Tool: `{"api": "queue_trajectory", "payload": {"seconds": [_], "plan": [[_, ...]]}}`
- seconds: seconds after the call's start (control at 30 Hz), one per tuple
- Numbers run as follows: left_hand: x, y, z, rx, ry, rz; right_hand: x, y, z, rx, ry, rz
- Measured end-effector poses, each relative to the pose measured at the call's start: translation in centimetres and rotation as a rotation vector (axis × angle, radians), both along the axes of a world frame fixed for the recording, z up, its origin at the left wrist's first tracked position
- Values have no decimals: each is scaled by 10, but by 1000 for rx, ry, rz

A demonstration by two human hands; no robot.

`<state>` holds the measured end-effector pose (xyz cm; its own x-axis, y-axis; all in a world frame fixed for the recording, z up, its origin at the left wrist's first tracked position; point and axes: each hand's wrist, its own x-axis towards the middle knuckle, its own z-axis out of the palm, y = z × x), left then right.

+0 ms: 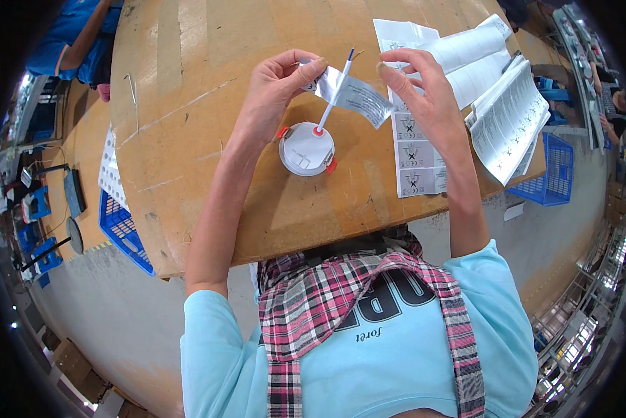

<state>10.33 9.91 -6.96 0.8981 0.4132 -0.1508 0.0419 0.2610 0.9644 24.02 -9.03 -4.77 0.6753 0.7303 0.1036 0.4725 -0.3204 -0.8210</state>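
My left hand [278,87] pinches one end of a shiny silver label strip [351,92] above the wooden table [188,139]. My right hand [424,94] holds its fingers at the strip's other end. A white cable [334,97] with blue and brown wire tips rises between my hands, and the strip crosses it. The cable comes from a round white lamp housing [306,148] with orange-red clips that lies face down on the table just below my hands.
Sheets of printed labels [414,150] and folded leaflets [508,118] lie at the table's right. Blue plastic crates stand on the floor at the left [121,230] and right [553,171]. A person in blue [83,38] is at the far left corner.
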Motion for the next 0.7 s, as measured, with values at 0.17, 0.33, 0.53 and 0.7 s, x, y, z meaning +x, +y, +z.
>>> {"api": "queue_trajectory", "payload": {"seconds": [0.17,0.33,0.53,0.7], "plan": [[2,-8,3,18,-15,-43,-13,22,14,-25,-122,164],[0,-6,-1,173,28,-5,-17,27,12,-19,112,117],[-5,7,5,186,36,221,-18,25,7,66,90,147],[-12,-4,6,142,-158,121,-24,25,5,62,156,81]]}}
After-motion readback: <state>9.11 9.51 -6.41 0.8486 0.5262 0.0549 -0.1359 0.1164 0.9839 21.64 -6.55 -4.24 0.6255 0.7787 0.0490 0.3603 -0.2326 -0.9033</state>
